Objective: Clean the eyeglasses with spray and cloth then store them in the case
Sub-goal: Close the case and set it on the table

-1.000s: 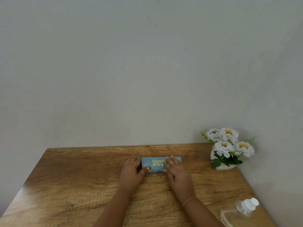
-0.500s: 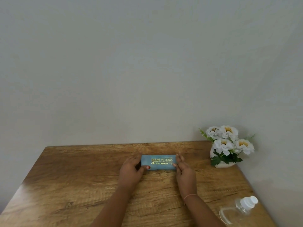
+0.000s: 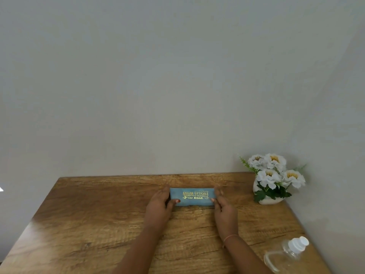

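View from above a wooden desk [image 3: 88, 224] set against a plain pale wall [image 3: 177, 86]. A blue eyeglass case [image 3: 192, 196] lies flat on the desk, a little back from its far edge and roughly midway across. Its long side runs left to right. Gold lettering on top reads "SHILPA OPTICALS", with "DIST BIDAR" beneath. The case looks closed.

Two bare forearms reach in from the bottom edge, one to each short end of the case. The left grip [image 3: 159, 204] clasps the left end: the thumb, with a red nail, lies on the near left corner of the top face, and the fingers curl round the far side of that end. The right grip [image 3: 225, 208] clasps the right end: the thumb tip touches the near right corner and the fingers wrap the end behind it. The case sits directly between the two grips, touching both, and rests on the wood. A thin thread bracelet [image 3: 230, 236] circles the right wrist.

At the far right corner of the desk a small white pot [image 3: 266, 200] holds white flowers [image 3: 274, 175] with yellow centres, well apart from the case. At the near right edge lies a clear bottle [image 3: 286, 256] with a white cap, tipped on its side and partly cut off by the frame.
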